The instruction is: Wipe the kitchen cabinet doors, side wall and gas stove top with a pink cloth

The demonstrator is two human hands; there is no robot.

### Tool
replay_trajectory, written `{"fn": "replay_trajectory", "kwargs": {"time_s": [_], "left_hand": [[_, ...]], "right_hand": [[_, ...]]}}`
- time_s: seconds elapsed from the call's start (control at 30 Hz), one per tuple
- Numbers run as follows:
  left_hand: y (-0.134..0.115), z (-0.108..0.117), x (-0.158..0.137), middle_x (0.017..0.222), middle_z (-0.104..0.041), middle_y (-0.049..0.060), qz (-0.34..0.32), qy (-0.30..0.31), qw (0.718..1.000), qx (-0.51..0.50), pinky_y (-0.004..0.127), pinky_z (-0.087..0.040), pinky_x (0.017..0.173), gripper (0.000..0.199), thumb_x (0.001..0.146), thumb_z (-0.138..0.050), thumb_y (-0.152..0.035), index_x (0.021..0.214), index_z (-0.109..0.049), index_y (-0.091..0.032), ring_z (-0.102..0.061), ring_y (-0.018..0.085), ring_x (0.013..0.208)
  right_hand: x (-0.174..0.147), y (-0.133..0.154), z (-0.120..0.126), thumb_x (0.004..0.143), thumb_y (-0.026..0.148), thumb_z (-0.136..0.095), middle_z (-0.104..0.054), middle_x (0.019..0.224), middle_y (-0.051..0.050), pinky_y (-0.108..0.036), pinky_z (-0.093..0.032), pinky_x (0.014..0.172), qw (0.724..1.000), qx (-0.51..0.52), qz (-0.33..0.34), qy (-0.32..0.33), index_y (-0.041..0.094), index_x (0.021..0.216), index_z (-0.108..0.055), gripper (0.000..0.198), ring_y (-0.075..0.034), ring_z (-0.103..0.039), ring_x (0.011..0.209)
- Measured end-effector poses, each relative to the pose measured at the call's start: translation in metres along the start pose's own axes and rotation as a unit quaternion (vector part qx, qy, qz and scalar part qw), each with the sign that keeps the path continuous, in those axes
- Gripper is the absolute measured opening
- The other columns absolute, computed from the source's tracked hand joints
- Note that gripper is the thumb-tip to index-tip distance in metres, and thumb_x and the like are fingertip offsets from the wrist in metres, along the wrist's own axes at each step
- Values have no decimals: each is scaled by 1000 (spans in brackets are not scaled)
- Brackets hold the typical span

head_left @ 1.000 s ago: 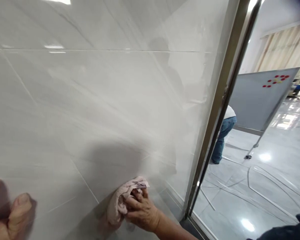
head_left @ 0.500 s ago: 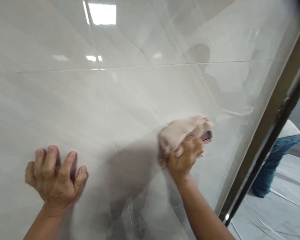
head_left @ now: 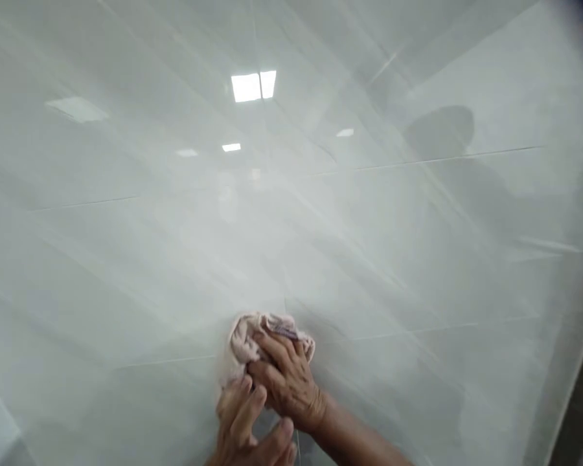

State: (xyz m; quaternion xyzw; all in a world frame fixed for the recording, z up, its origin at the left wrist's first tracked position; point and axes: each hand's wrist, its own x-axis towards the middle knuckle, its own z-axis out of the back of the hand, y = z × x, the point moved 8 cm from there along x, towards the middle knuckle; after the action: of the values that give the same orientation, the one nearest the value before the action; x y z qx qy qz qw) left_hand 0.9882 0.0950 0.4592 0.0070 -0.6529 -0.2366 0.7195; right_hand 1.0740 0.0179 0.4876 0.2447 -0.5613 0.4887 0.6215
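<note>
A pale pink cloth [head_left: 243, 338], crumpled, lies against the glossy grey-white tiled wall [head_left: 165, 272] at the lower middle of the view. My right hand [head_left: 291, 385] is closed over it and presses it to the tiles, fingers pointing up and left. Just below and left of the cloth is my left hand [head_left: 247, 424], its fingers apart and slightly bent. No object shows in its grasp. It overlaps the lower edge of the right hand in view, and I cannot tell whether the two touch.
A dark frame edge [head_left: 580, 388] runs down the right side of the wall. Bright ceiling lights reflect in the upper tiles, and a head-shaped dark reflection or shadow lies at the upper right. Thin joints cross the wall.
My right hand has moved left and down along the wall with the cloth. My left hand has come off its place at the left and now sits beside the right. The view has turned leftward.
</note>
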Motion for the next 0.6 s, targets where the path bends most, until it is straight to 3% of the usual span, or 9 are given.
{"fn": "replay_trajectory", "kwargs": {"time_s": [0.07,0.13,0.27,0.3,0.33,0.4,0.47,0.53,0.6], "left_hand": [[13,-13,6,167,-28,9,29,42,999,16,56,-56,98,70,92,-59,-36,157,-36,-30,-38,36,149],[35,-23,18,164,-33,14,49,64,996,45,62,-53,100,72,91,-62,-50,155,-40,-28,-39,42,147],[59,-36,35,151,-51,12,23,88,990,106,63,-45,107,81,77,-71,-71,147,-50,-35,-45,44,141],[59,-37,38,151,-51,11,30,92,988,118,63,-43,109,83,75,-75,-71,146,-51,-36,-44,43,141],[57,-39,40,152,-49,12,42,96,986,128,63,-41,111,84,73,-77,-70,146,-51,-37,-42,43,143],[48,-43,43,158,-42,13,84,116,981,133,66,-36,113,90,69,-79,-72,146,-52,-36,-34,46,147],[36,-50,45,162,-34,16,127,137,975,119,70,-34,111,99,62,-79,-77,147,-52,-33,-27,53,148],[25,-59,45,163,-32,19,157,149,970,109,73,-33,108,100,60,-79,-77,146,-54,-31,-26,56,148],[20,-65,46,160,-37,19,170,133,969,120,74,-34,106,87,64,-78,-70,141,-59,-34,-31,56,145]], "right_hand": [[23,-3,8,101,20,-48,-62,137,-14,-44,-51,103,997,53,6,-49,20,134,-53,33,-25,-52,135],[44,-7,14,99,16,-49,-63,134,-13,-42,-53,101,995,92,12,-42,19,143,-43,44,-23,-55,132],[54,-10,27,98,16,-56,-52,150,-12,-43,-54,107,985,117,13,123,23,148,-42,53,-24,-50,140],[50,-14,37,96,18,-59,-50,153,-12,-43,-53,109,983,130,-1,131,24,146,-44,52,-25,-47,143],[46,-21,51,95,19,-62,-50,153,-12,-45,-52,111,985,138,-18,103,24,144,-47,52,-26,-45,145],[35,-41,84,93,18,-64,-55,146,-13,-53,-49,113,991,113,-69,-26,24,138,-52,47,-29,-47,144],[16,-63,105,94,18,-59,-60,139,-14,-63,-42,113,980,22,-130,-147,23,132,-57,38,-33,-48,142],[-1,-85,103,98,20,-50,-59,141,-15,-68,-35,115,962,-77,-189,-179,22,132,-59,35,-35,-46,144],[-12,-102,85,100,22,-45,-54,149,-16,-70,-27,117,954,-151,-211,-150,22,140,-56,41,-36,-38,149]]}}
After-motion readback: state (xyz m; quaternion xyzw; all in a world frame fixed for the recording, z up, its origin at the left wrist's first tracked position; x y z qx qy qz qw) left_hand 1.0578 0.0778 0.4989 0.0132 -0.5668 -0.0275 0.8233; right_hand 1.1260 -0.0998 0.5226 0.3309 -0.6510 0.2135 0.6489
